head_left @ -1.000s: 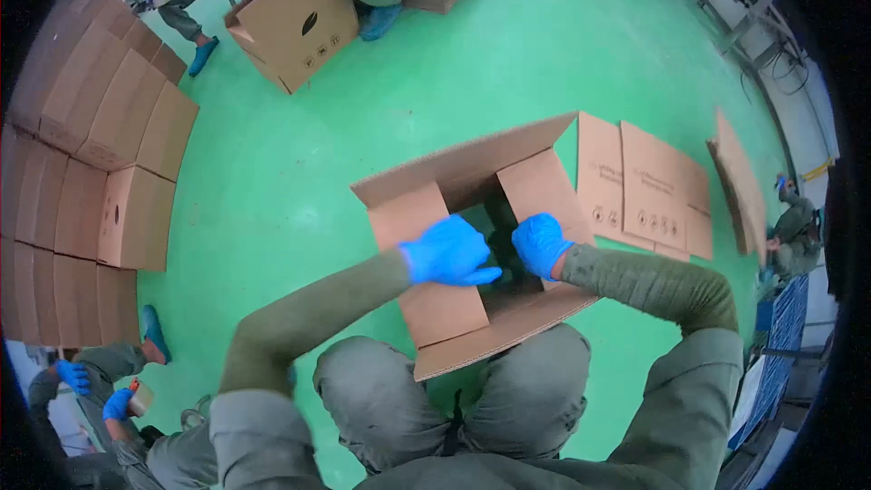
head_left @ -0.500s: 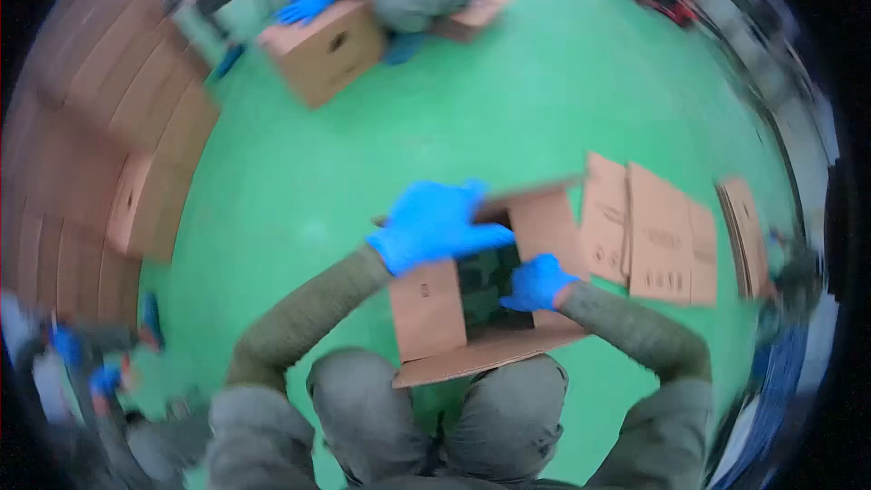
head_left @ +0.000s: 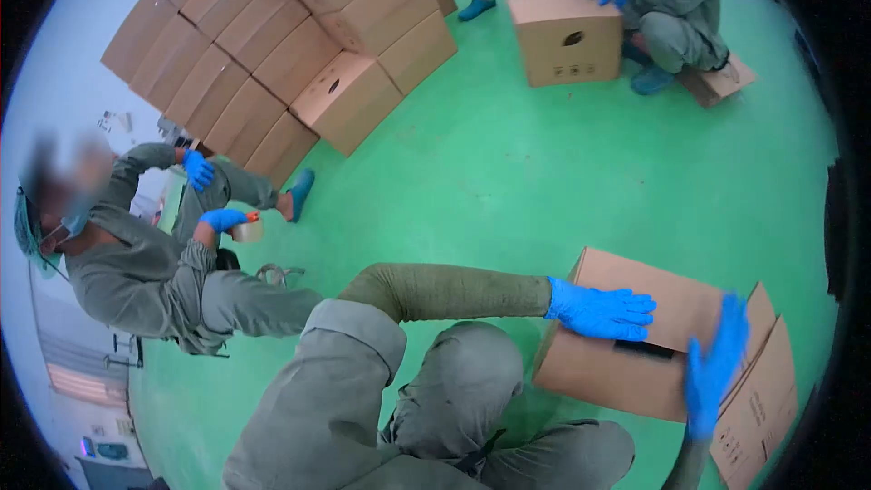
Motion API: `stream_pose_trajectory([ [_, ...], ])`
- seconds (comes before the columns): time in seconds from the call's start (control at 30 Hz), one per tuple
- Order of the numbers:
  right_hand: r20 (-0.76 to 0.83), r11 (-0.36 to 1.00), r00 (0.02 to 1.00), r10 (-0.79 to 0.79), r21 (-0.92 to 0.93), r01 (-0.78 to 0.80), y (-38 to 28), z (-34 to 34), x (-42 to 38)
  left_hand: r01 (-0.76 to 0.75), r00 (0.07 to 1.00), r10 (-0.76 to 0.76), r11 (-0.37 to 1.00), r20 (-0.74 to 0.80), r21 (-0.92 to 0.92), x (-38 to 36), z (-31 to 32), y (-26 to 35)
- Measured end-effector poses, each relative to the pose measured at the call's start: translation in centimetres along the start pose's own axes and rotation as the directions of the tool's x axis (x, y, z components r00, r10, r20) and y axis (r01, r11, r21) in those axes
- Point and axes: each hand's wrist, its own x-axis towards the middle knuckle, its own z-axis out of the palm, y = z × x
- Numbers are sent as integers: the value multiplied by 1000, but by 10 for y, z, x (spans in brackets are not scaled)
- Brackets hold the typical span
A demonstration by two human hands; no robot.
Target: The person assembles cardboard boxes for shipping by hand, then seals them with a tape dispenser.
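In front of my knees, toward the lower right, a cardboard box sits with its top flaps folded inward. A dark gap shows between the flaps. My left hand, in a blue glove, lies flat on the top flap, fingers stretched out and slightly apart. Over the right end of the box, my right hand is raised on edge with its fingers extended, a little blurred. It holds nothing. Flat folded cartons lie just beyond that hand on the floor.
A person sits close on the left, holding a small tan thing with an orange part. Stacked cartons stand behind. At the back right another person rests gloved hands by a closed box. The floor is green.
The view has swung left. Earlier my hands were at the box's open mouth, the right one reaching inside; now the flaps are folded over, with my left hand flat on top.
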Motion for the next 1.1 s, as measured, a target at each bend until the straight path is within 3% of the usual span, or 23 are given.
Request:
stream_pose_trajectory([
  [0.03, -25, 997, 1000, 18, -68, -20, 7, 30, 3, 106, 990, -81, 968, 116, -229, 11, -15, -2],
  [0.07, -60, 990, 998, 25, -134, -33, 11, 65, 13, 370, 901, -120, 716, 418, -592, 30, -64, -6],
  [0.1, -114, 979, 993, 9, -201, -32, 14, 77, 35, 637, 747, -23, 308, 664, -707, 43, -96, -20],
  [0.17, -86, 985, 996, 9, -172, -24, 14, 74, 37, 333, 941, -159, 600, 300, -727, 46, -101, -10],
  [0.2, -62, 988, 998, 16, -154, -26, 14, 75, 35, 182, 983, -160, 729, 94, -660, 46, -99, -3],
  [0.33, -51, 996, 998, 37, -78, -41, 34, 50, 37, 91, 995, -42, 798, 95, -596, 23, -64, -7],
  [0.4, -321, 984, 947, 14, -161, -69, 51, 7, 47, 120, 993, -88, 789, 83, -603, 17, -68, 5],
  [0.5, -555, 992, 825, 108, 5, -126, 56, -26, 26, 119, 993, -88, 783, 80, -611, 18, -64, 3],
  [0.57, -396, 933, 885, 244, -155, -326, 96, 105, -22, 117, 993, -89, 790, 76, -602, 18, -62, 4],
  [0.63, -79, 800, 799, 596, 134, -584, 54, 63, -8, 140, 990, -113, 815, 83, -562, 19, -62, 2],
  [0.67, 128, 648, 683, 719, 230, -726, 35, 50, -10, 155, 988, -119, 827, 101, -540, 17, -65, 3],
  [0.77, 60, 693, 753, 655, 349, -630, 61, 72, -13, 115, 991, -59, 837, 121, -535, 24, -86, 10],
  [0.8, -36, 866, 866, 498, 59, -496, 82, 93, -24, 65, 994, -6, 830, 109, -554, 29, -96, 13],
  [0.87, -71, 905, 910, 409, -94, -414, 73, 111, -16, 13, 986, 91, 804, 143, -595, 30, -103, 26],
  [0.93, 26, 951, 950, 310, -28, -309, 24, 98, 12, 30, 979, 94, 809, 179, -587, 20, -97, 21],
  [0.97, 40, 798, 961, 274, 548, -250, -10, 87, 29, 18, 992, 63, 789, 110, -614, 6, -95, 4],
  [1.0, 46, 747, 970, 238, 630, -213, -15, 117, 48, 75, 991, 9, 781, 130, -620, -7, -90, -17],
  [1.03, 127, 774, 992, 6, 628, -85, -16, 146, 59, 184, 979, -97, 805, 181, -564, -26, -98, -44],
  [1.1, -72, 575, 997, -18, 815, 69, -42, 135, 53, 415, 901, -357, 876, 248, -246, -53, -107, -99],
])
